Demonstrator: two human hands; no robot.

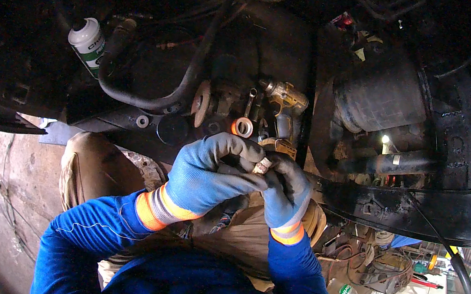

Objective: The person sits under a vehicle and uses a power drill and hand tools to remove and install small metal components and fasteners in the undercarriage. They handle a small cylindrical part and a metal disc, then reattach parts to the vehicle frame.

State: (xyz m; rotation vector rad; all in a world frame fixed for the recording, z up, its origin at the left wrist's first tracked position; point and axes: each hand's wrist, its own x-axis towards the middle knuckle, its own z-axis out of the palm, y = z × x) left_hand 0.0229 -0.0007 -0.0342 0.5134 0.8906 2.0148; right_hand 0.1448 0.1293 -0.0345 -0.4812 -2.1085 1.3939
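Note:
Both of my hands wear blue work gloves with dark grey coated fingers and orange-striped cuffs. They meet in front of my knees around a small, pale, worn metal piece (262,165) that looks like a short fitting. My left hand (205,170) pinches it between thumb and fingers. From the other side, my right hand (287,191) closes its fingertips on the same piece. Gloves cover part of it, so its full shape is hidden. Just beyond the hands lie a metal ring with an orange edge (243,127), a wrench (251,102) and a yellow cordless driver (286,99).
A thick bent black pipe (180,88) crosses the dark vehicle frame ahead. Left of the tools is a grinder-like tool with a round disc (200,103). Farther left sits a white-and-green container (86,42). A black cylindrical tank (382,98) stands at right, above a dark frame rail (407,210).

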